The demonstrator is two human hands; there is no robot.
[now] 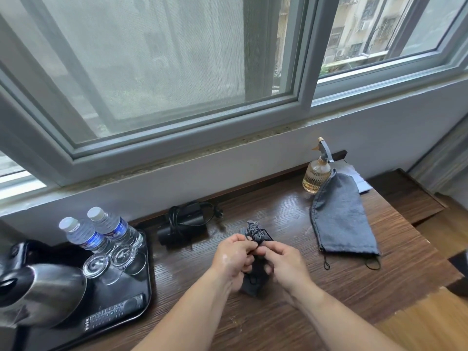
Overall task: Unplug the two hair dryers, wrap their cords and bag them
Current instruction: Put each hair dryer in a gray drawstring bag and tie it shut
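Grips: your left grip (pixel 234 259) and right grip (pixel 285 264) both pinch the full bag (pixel 255 235), cinching its neck.
Waiting: wrapped dryer (pixel 181 230) at bench (pixel 278 325) back edge; empty bag (pixel 342 219) lies ready.

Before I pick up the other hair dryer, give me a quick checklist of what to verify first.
1. Mouth of the held bag cinched: ok, gathered; left hand and right hand pinch its drawstring.
2. Dryer inside it: cannot tell, hidden.
3. Other hair dryer unplugged: ok, plug lies free on the desk.
4. Its cord wrapped: ok, one loop loose.
5. Flat bag ready: ok, lying alone, mouth toward you.
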